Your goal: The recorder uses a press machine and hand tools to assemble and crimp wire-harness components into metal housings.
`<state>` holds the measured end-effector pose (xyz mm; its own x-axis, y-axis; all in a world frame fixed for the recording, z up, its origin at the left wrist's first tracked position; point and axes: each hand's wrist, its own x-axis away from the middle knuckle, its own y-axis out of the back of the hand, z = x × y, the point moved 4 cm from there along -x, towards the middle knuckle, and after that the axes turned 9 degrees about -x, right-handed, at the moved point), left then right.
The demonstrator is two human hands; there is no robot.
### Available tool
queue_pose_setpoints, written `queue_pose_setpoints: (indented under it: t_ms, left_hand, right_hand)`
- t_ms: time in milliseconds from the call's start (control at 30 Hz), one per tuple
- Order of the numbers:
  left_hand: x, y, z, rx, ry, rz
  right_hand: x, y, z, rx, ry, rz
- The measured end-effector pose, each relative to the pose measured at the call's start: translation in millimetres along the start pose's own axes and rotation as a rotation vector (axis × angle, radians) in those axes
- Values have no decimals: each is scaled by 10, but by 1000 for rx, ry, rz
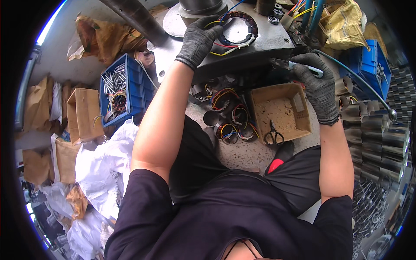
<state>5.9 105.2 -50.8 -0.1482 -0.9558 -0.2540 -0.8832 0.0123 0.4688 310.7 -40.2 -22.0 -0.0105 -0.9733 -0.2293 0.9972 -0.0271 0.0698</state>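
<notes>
At the far side, a wound motor stator ring (251, 32) with blue, yellow and red leads lies on the metal machine plate (268, 41). My left hand (197, 43), in a grey knit glove, is closed at the ring's left edge, fingers pinching by the yellow and blue leads. Over to the right, clear of the ring, my gloved right hand (315, 80) is wrapped round a knife-like tool (313, 69) with a white and pale blue handle. Its dark flat end points left, before the plate's front edge; the exact kind is hard to make out.
Below the plate, several wired stators (225, 99) lie on the floor beside an open cardboard box (281, 117) holding black-handled scissors (274, 134). A blue crate (134, 86) of metal shafts stands left. Stacked metal cylinders (368, 143) and a blue bin (372, 69) are right. A dark post (134, 17) slants at upper left.
</notes>
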Motion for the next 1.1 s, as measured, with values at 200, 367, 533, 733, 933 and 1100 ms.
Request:
queue_pose_setpoints:
  t_ms: [200,367,533,733,933,1100]
  left_hand:
    - [-17,17,81,137,13,33]
    - [31,17,-2,115,-25,-4]
    - [66,-15,-411,-60,-28,-142]
    - [148,-86,-954,-303,-221,23]
    - [21,-325,-933,-298,-272,31]
    - [10,-586,-806,294,-72,268]
  right_hand:
    - [-25,-86,0,36,42,12]
    - [-60,-136,27,-5,92,-24]
    - [-93,-140,-20,-62,65,4]
    - [-121,-232,78,-70,87,29]
    - [-242,-482,37,51,237,44]
    - [-467,-606,31,165,299,26]
